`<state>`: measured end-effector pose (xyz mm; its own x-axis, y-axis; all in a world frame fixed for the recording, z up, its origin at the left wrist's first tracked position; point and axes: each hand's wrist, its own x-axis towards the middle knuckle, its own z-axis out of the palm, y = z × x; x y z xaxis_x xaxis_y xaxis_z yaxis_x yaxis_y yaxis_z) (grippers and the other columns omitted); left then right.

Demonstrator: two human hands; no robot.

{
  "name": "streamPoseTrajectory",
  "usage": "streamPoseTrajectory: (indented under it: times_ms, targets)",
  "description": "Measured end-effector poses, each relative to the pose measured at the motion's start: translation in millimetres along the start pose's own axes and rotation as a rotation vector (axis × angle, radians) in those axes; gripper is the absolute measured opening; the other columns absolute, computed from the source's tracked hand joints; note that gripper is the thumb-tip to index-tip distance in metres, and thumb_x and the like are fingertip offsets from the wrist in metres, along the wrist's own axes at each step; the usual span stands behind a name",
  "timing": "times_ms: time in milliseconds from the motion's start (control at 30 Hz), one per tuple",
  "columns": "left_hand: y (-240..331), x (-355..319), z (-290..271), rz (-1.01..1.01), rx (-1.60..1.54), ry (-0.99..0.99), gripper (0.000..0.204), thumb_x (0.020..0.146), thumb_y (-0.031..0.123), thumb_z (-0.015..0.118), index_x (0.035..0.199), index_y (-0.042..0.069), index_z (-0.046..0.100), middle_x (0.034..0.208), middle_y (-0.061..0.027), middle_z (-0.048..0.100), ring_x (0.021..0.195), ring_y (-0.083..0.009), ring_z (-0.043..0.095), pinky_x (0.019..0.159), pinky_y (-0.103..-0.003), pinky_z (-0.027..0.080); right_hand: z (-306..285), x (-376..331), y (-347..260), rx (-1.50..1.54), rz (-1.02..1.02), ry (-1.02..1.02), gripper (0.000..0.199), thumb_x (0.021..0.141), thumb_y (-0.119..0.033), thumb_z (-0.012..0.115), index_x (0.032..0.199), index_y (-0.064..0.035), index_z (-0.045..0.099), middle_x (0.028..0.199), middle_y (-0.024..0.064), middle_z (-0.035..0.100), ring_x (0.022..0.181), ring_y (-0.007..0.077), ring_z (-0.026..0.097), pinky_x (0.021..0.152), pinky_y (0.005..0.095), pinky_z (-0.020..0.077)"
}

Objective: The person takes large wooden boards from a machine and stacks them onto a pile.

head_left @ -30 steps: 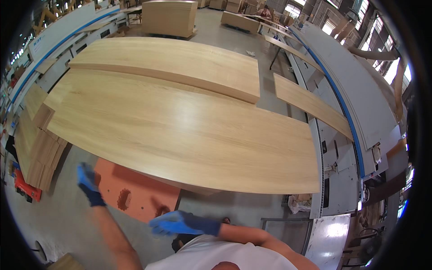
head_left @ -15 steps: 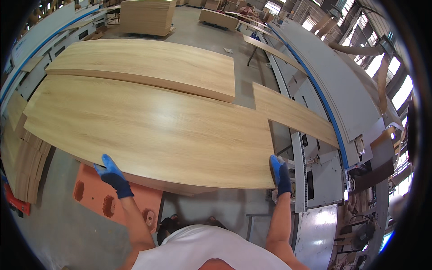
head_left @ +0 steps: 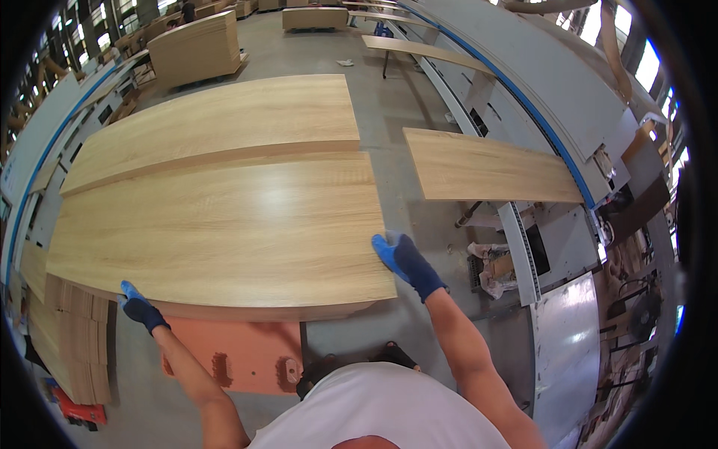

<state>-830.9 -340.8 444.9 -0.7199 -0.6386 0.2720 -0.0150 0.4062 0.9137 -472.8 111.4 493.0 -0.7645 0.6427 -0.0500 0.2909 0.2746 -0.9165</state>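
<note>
A large wood-grain panel (head_left: 224, 232) lies on top of a stack in front of me, its near edge facing my body. My left hand (head_left: 140, 307), in a blue-coated glove, holds that near edge towards its left end, with a finger or thumb over the top. At the panel's right end my right hand (head_left: 409, 266), gloved the same way, grips the short edge near the front corner. Its fingertips reach onto the top face, and the underside of the grip is hidden. A second stack of similar panels (head_left: 224, 116) stands right behind.
A narrower board (head_left: 490, 168) sticks out from a long grey machine (head_left: 568, 112) on the right. Under the near edge shows an orange base (head_left: 247, 352). More boards are stacked at left (head_left: 78, 337) and far back (head_left: 194, 49). A metal plate (head_left: 566, 337) stands at my right.
The large panel has shifted left, away from the machine and the narrower board, with both hands still on it. Its near edge now lies closer in line with the stack. My view has turned too.
</note>
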Motion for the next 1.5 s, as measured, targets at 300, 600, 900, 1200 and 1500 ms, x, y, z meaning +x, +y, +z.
streamPoseTrajectory:
  times_ms: [300, 600, 900, 1200, 1500]
  targets:
    - [-16.0, 22.1, 2.5, 0.012, -0.268, -0.077, 0.049, 0.089, 0.032, 0.05, 0.114, -0.01, 0.05, 0.112, -0.0208, 0.056, 0.092, -0.0265, 0.057, 0.08, -0.034, 0.045, 22.8, -4.1, -12.7, -0.341, -0.009, 0.116, 0.045, 0.088, -0.032, 0.048, 0.11, 0.0075, 0.052, 0.091, 0.0264, 0.06, 0.086, 0.0361, 0.059, 0.073, 0.0382, 0.0449]
    - [-162.1, -141.6, 29.1, -0.22, -0.127, -0.339, 0.022, 0.089, 0.027, 0.044, 0.08, 0.009, 0.053, 0.07, -0.0044, 0.056, 0.058, -0.0196, 0.05, 0.049, -0.032, 0.036, -27.9, -67.3, 99.3, 0.765, 0.4, -0.003, 0.041, 0.089, -0.034, 0.047, 0.114, -0.0023, 0.053, 0.105, 0.0106, 0.06, 0.096, 0.0246, 0.058, 0.078, 0.037, 0.0464]
    - [-24.2, -518.0, -5.7, -0.886, 0.041, -1.844, 0.041, 0.085, 0.036, 0.055, 0.115, 0.008, 0.052, 0.106, -0.0081, 0.058, 0.089, -0.0198, 0.057, 0.073, -0.034, 0.046, -196.3, -178.5, 269.7, 1.416, 0.336, 0.608, 0.03, 0.086, -0.045, 0.047, 0.098, -0.0191, 0.056, 0.093, 0.0014, 0.06, 0.089, 0.0195, 0.057, 0.07, 0.0402, 0.0434]
    - [90.9, -620.6, 10.4, -1.042, -0.317, -2.104, 0.041, 0.083, 0.021, 0.059, 0.116, -0.002, 0.05, 0.105, -0.0079, 0.058, 0.096, -0.0161, 0.056, 0.084, -0.031, 0.045, -299.2, -188.0, 305.3, 1.322, 0.126, 0.799, 0.054, 0.087, -0.046, 0.045, 0.128, -0.0096, 0.041, 0.124, 0.0081, 0.049, 0.109, 0.0275, 0.049, 0.088, 0.0427, 0.0424]
    - [126.5, -571.0, -50.7, -0.839, -0.413, -2.009, 0.053, 0.075, 0.016, 0.064, 0.121, -0.003, 0.045, 0.109, -0.0135, 0.057, 0.096, -0.0189, 0.057, 0.082, -0.032, 0.046, -333.6, -225.3, 318.1, 1.162, -0.038, 1.032, 0.051, 0.089, -0.035, 0.045, 0.127, -0.0011, 0.04, 0.125, 0.0148, 0.046, 0.109, 0.0292, 0.048, 0.091, 0.0421, 0.0411]
